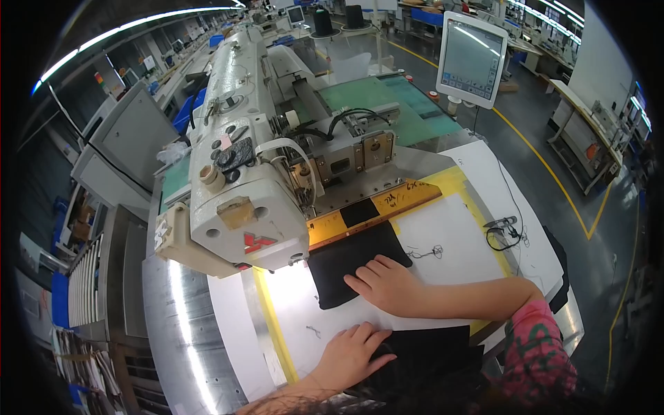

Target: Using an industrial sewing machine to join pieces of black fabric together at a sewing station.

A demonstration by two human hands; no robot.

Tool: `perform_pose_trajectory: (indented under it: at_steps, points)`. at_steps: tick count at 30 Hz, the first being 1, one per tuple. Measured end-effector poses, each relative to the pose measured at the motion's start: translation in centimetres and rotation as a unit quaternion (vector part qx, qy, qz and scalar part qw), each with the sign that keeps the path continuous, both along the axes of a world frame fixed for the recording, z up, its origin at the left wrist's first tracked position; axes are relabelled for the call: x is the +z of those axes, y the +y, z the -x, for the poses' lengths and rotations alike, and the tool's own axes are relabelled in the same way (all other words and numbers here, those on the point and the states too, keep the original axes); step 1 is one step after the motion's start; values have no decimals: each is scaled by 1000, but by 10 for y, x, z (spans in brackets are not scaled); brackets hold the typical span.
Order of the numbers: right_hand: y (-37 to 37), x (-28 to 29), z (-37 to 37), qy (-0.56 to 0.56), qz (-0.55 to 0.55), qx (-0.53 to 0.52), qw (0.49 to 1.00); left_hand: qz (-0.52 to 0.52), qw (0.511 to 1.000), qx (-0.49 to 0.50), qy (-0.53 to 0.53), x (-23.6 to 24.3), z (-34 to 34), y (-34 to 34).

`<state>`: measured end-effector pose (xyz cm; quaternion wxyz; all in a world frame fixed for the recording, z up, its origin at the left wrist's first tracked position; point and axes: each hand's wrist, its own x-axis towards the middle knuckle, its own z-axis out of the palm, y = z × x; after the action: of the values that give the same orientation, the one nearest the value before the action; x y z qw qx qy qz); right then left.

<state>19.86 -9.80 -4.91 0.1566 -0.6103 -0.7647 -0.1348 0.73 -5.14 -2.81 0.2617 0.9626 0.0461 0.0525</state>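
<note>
A black fabric piece (346, 259) lies flat on a white template sheet (449, 235) under the head of a white industrial sewing machine (242, 159). My right hand (384, 282) rests flat on the fabric's near right corner, fingers spread and pointing left. My left hand (353, 356) lies palm down at the sheet's near edge, fingertips touching a second dark fabric piece (429, 356) close to my body. A yellow clamp bar (373, 211) crosses the far edge of the black piece.
A touchscreen panel (472, 59) stands on a post at the back right. A green plate (394, 104) sits behind the needle area. A bare metal tabletop (180, 311) extends left. Loose black cables (501, 232) lie on the sheet's right side. Other workstations line the aisle.
</note>
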Motion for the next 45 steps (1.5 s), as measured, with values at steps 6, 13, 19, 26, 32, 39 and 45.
perform_pose_trajectory:
  at_steps: [6, 13, 19, 26, 32, 39, 45]
  points:
    - [-14, 2, -8, 22, -71, 50, 996, 4, 994, 47, -101, -21, -5, 18]
    - [-86, 46, 25, 10, -74, 172, 982, 247, 961, 124, -26, -25, -36, 29]
    - [-96, 42, 38, -14, -12, 174, 985, 239, 956, 167, -42, -32, 3, 40]
    - [-95, 41, 49, 5, -8, 184, 983, 214, 952, 205, -74, -29, 13, 29]
    - [-96, 40, 48, 4, 15, 168, 986, 212, 956, 175, -102, -42, 30, 43]
    - [-103, 35, 44, 8, 18, 154, 988, 192, 962, 145, -129, -49, 40, 45]
    - [-112, 42, 38, 18, 27, 143, 989, 165, 970, 117, -138, -55, 61, 42]
